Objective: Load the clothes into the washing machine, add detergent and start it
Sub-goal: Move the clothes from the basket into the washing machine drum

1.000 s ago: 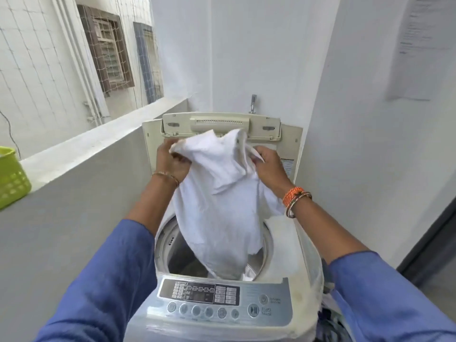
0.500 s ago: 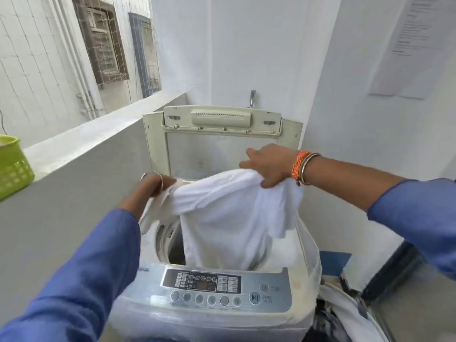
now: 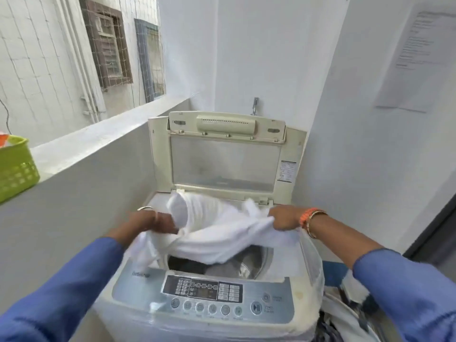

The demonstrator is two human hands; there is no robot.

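White-walled balcony corner with a low parapet wall (image 3: 81, 154) bearing a green basket (image 3: 14, 169). Top-loading washing machine (image 3: 207, 299), lid (image 3: 224, 154) raised upright. Left hand (image 3: 158, 222) and right hand (image 3: 283, 217), set apart, each grip a white garment (image 3: 222, 235) stretched across the drum opening, above dark clothes inside.

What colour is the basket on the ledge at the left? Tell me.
Lime green, with a lattice-patterned side. The basket shows in the head view, on the ledge.
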